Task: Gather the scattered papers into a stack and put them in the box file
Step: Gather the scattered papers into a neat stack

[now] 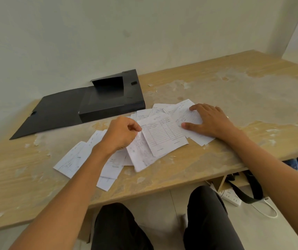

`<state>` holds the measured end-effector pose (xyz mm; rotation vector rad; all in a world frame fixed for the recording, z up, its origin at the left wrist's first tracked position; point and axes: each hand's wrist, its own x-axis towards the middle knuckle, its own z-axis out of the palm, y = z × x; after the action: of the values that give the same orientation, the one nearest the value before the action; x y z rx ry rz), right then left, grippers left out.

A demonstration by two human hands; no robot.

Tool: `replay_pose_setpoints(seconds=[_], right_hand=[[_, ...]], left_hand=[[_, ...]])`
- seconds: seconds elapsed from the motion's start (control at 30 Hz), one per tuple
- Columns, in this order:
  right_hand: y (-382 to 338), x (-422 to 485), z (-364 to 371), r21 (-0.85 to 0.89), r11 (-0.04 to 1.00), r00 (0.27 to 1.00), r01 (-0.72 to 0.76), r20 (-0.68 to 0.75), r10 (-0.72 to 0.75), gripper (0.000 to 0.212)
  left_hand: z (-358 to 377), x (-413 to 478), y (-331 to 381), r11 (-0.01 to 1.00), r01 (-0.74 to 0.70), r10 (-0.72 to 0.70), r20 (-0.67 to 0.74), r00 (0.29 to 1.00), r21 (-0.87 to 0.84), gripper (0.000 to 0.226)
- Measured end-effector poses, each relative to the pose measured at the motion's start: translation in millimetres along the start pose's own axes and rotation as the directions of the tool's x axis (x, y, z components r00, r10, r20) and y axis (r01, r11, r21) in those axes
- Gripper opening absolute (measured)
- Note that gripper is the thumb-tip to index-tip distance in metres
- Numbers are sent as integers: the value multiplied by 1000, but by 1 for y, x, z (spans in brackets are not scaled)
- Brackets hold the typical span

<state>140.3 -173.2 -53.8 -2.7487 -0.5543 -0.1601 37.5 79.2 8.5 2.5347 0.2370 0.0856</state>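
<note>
I am seeing both of my forearms bare to the edge of the view, with no sleeves showing on either one. I am wearing a thin, pale ring on my right hand (210, 121); it is only peeking out at the far edge of a finger, too small for detail. My left hand (121, 133) is wearing no jewellery that I can see. On my legs I am wearing dark, plain trousers (207, 219), slightly creased over both thighs.

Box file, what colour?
Black, inside and out: the box file lies open on the table. Head view, the only one, shows it clearly.
</note>
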Motion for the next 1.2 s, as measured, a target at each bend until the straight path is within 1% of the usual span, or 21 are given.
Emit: replay_pose_setpoints(seconds=[0.13,0.23,0.27,0.3,0.37,0.4,0.43,0.53,0.63,0.7,0.77,0.9,0.97,1.1,1.2], right_hand=[[-1,-1,-1,-1,1000,1000,-5,4,5,79],[-1,-1,-1,5,1000,1000,-12,9,12,80],[-2,-1,-1,7,1000,1000,-16,10,16,81],[-2,-1,-1,8,1000,1000,-22,6,22,80],[-3,-1,-1,12,999,999,-35,-8,35,77],[-4,0,-1,12,999,999,-46,-14,46,76],[-6,-1,-2,6,998,998,-61,-20,61,76],[-17,0,-3,-74,989,991,-126,-59,122,77],[-28,2,-4,-203,964,985,-171,-71,160,80],[-34,4,-6,-231,952,980,-201,-50,194,85],[-39,5,-10,-202,952,972,-232,-21,233,92],[-43,8,-21,-65,949,946,-309,84,314,112],[-40,11,-27,-14,944,935,-331,130,330,116],[-40,16,-37,54,917,897,-396,238,374,108],[-44,19,-38,40,900,868,-434,287,406,92]], left_hand=[[1,19,-3,987,-97,100,-20,995,129,27],[10,17,1,957,-154,199,-171,965,245,25],[16,10,3,944,-168,230,-202,952,284,28],[23,2,4,930,-181,252,-196,948,321,36],[37,-16,3,909,-206,255,-93,962,363,52],[44,-23,1,913,-217,247,-46,968,345,55],[49,-28,-3,925,-222,242,-29,970,308,54],[53,-32,-12,949,-239,263,-97,960,208,47],[55,-33,-17,948,-264,289,-134,948,177,47],[56,-33,-18,949,-271,294,-143,945,161,46],[58,-32,-19,948,-274,299,-158,941,159,46],[61,-33,-19,948,-261,294,-178,939,184,48],[62,-33,-20,948,-246,284,-186,941,203,48],[62,-33,-21,941,-244,288,-179,941,233,49],[61,-34,-21,941,-239,282,-168,945,239,54]])
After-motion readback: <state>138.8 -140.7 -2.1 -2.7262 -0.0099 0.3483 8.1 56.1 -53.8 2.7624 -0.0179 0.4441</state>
